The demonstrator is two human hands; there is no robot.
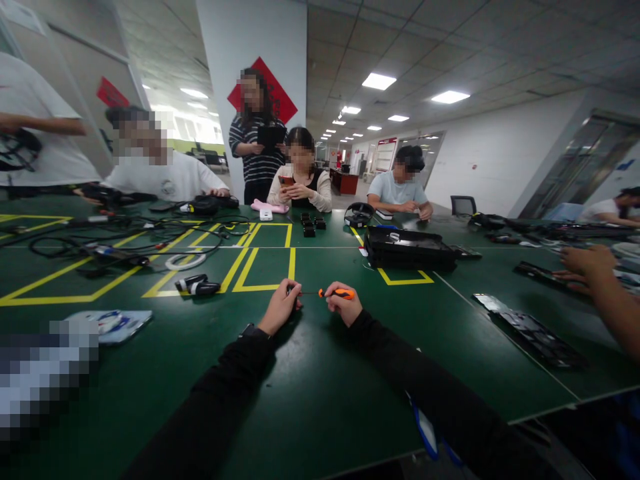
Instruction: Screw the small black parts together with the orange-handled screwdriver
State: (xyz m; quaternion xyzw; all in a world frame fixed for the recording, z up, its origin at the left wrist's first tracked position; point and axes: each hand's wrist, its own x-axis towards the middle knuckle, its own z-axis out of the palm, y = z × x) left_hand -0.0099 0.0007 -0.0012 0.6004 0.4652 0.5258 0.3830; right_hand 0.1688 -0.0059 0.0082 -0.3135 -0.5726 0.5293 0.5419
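In the head view, my right hand (345, 305) is closed around the handle of an orange and black screwdriver (342, 293). Its thin shaft points left toward my left hand (281, 308). The fingers of that hand are curled together, and a small dark thing seems to be pinched there, mostly hidden by the fingers. Both hands are just above the green table (320, 373), a short gap apart, with the shaft's tip near the left fingertips.
Left stand black cylindrical items (198, 285), a white ring (185, 261) and tangled cables (120, 250). A black tray (410, 248) lies beyond my right hand. Farther right are a dark panel (533, 330) and another person's arm (600, 293). Several people sit or stand across the table.
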